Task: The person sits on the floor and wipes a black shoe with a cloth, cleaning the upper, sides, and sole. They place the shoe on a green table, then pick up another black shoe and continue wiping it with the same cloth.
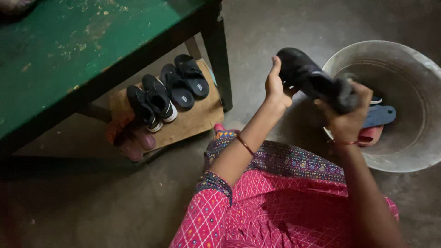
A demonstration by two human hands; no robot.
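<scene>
Above the metal basin's rim, head view | left hand (275, 87) clasps one end of black shoe (312, 79), fingers closed on it | right hand (347, 115) grips a dark, blurred tuft against the shoe's other end | metal basin (415, 151) holds blue and pink sandals (377, 121) | mat (193, 120) under green table (69, 50) carries dark shoes (158, 97) and slides

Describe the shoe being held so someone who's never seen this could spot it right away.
Start at the wide grey metal basin on the concrete floor. Just left of its rim, the left hand and right hand hold a black closed shoe in the air. The blue sandal and pink sandal lie in the basin.
</scene>
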